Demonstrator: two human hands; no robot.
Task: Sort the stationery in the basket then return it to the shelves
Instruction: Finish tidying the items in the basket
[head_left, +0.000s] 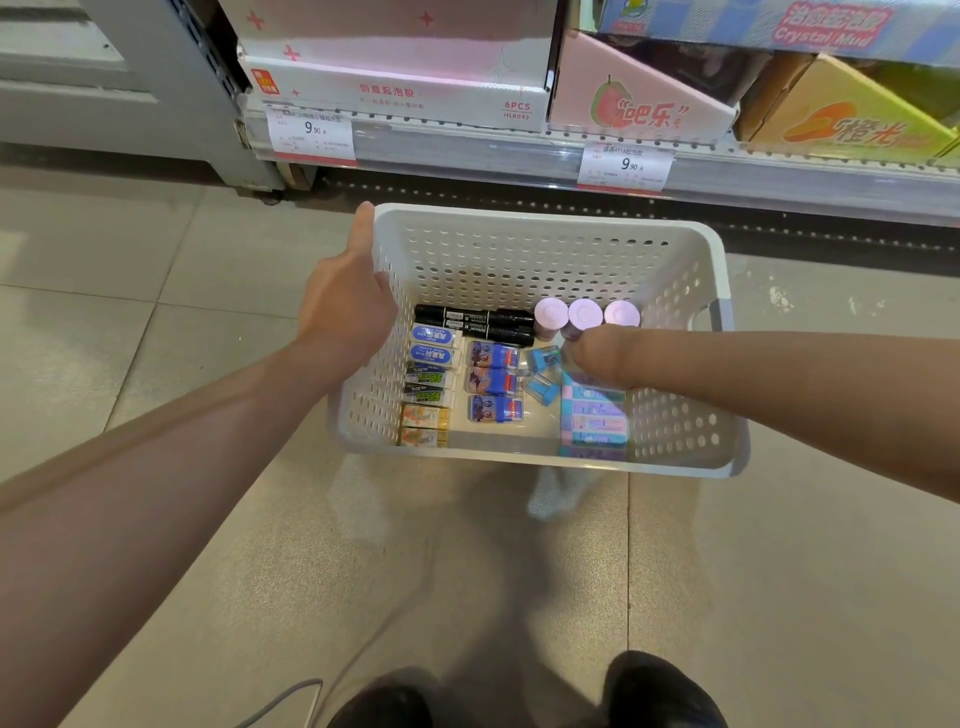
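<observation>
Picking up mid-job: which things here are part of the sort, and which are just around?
Job:
basket
markers
erasers
pink-lidded jars
left hand, on the basket rim
right hand, inside the basket

Around:
shelf boxes
price tags
shoes
</observation>
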